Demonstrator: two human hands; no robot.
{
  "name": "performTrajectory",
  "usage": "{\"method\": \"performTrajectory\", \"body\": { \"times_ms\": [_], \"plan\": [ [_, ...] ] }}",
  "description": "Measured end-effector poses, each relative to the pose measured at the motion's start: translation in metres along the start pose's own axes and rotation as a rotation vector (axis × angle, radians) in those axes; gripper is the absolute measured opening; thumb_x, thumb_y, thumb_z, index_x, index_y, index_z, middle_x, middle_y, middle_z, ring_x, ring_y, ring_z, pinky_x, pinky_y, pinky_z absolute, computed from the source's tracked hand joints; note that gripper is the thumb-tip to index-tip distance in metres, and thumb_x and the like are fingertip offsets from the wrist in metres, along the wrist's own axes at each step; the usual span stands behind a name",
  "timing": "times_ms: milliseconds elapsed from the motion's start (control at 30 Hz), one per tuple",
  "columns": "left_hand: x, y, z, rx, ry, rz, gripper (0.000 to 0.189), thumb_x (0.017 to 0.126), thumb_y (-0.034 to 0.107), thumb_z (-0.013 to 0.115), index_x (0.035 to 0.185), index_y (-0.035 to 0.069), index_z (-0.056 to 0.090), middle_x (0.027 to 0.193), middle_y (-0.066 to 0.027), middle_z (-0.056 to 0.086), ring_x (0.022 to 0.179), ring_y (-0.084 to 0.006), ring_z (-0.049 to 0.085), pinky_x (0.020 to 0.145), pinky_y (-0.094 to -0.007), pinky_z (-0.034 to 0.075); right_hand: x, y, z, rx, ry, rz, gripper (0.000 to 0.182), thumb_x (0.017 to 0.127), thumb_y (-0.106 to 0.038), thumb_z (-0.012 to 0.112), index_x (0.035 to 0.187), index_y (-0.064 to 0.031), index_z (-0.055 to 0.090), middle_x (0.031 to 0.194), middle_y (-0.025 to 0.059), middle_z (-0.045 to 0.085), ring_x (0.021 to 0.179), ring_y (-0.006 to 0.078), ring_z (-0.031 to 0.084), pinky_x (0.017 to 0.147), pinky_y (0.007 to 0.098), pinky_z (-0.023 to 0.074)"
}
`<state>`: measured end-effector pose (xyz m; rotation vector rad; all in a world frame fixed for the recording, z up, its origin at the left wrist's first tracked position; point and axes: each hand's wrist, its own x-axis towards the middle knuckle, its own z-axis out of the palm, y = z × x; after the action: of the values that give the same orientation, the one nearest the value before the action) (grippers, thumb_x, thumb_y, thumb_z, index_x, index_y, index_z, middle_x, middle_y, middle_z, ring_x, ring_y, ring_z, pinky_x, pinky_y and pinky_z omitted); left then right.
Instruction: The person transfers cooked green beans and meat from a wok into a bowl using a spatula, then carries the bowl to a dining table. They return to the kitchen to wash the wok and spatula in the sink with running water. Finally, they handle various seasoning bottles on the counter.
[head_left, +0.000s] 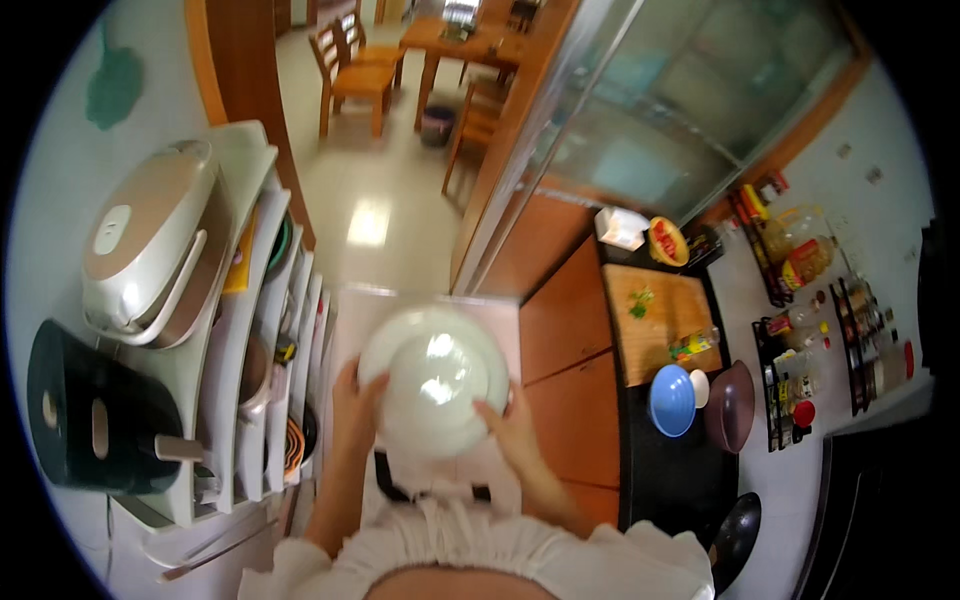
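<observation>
Both of my hands hold a pale, glossy round plate (431, 382) in front of my body, above the floor. My left hand (360, 397) grips its left edge with the thumb over the rim. On the opposite edge, my right hand (506, 424) holds on, thumb on top and fingers at the side. The plate's surface is a little blurred and reflects light. Whether another plate lies under it, I cannot tell.
A shelf rack (259, 322) at left bears a rice cooker (150, 240) and a dark green appliance (105, 420). At right, the black counter (667, 480) holds a cutting board (652, 300), a blue bowl (673, 401) and a purplish bowl (730, 407). A doorway opens ahead, with chairs (364, 79) beyond.
</observation>
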<state>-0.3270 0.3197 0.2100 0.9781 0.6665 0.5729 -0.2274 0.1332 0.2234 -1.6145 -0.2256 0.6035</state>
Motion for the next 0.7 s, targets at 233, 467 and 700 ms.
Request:
{"method": "performTrajectory", "body": {
  "times_ms": [233,467,700],
  "plan": [
    [0.214,0.119,0.033,-0.112,-0.208,0.066,0.037,0.080,0.009,0.061,0.112,-0.003,0.048,0.104,-0.0102,0.057,0.092,-0.0152,0.055,0.081,-0.0274,0.045,0.165,-0.091,0.090,0.251,0.078,-0.064,0.055,0.081,-0.006,0.060,0.128,-0.0005,0.031,0.108,0.0151,0.054,0.090,0.0182,0.058,0.071,0.0270,0.0497],
    [0.392,0.131,0.106,0.377,-0.484,0.242,0.054,0.066,0.021,0.077,0.110,0.001,0.052,0.095,-0.0125,0.061,0.085,-0.0202,0.059,0.074,-0.0309,0.049,0.299,-0.107,0.104,0.235,0.335,-0.035,0.061,0.079,0.004,0.047,0.134,-0.0065,0.026,0.128,0.0095,0.040,0.113,0.0221,0.046,0.086,0.0337,0.0475],
    [0.570,0.162,0.133,0.557,-0.512,0.256,0.064,0.064,0.024,0.079,0.113,-0.003,0.048,0.094,-0.0183,0.062,0.086,-0.0248,0.062,0.075,-0.0341,0.050,0.491,-0.091,0.146,0.365,0.302,0.141,0.063,0.082,0.004,0.047,0.137,-0.0151,0.022,0.117,0.0132,0.047,0.103,0.0237,0.052,0.078,0.0372,0.0516]
  ]
}}
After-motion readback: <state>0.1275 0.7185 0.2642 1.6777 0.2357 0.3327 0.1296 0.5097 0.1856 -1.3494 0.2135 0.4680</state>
